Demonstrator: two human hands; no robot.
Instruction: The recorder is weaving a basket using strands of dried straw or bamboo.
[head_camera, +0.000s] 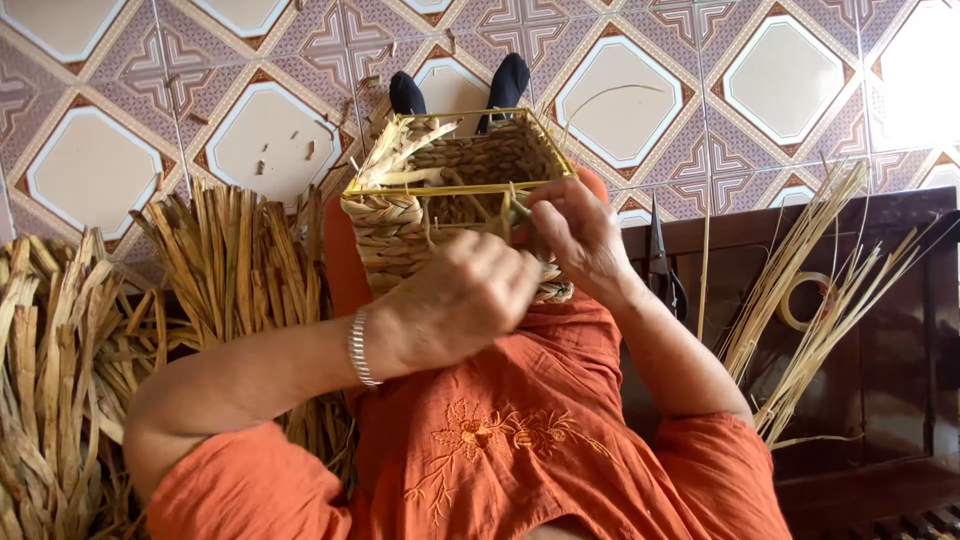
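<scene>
The woven basket (440, 190) sits against both hands' fingers (520, 265) on the lap.

One woven basket (440, 200) sits in the lap. Two hands work at its near rim, the left hand (460, 300) and the right hand (575, 235). One bracelet (360, 348) lies left of the basket. Two socked feet (455, 88) show beyond it. One pair of scissors (665, 265) and one tape roll (805, 300) lie right of it.
</scene>
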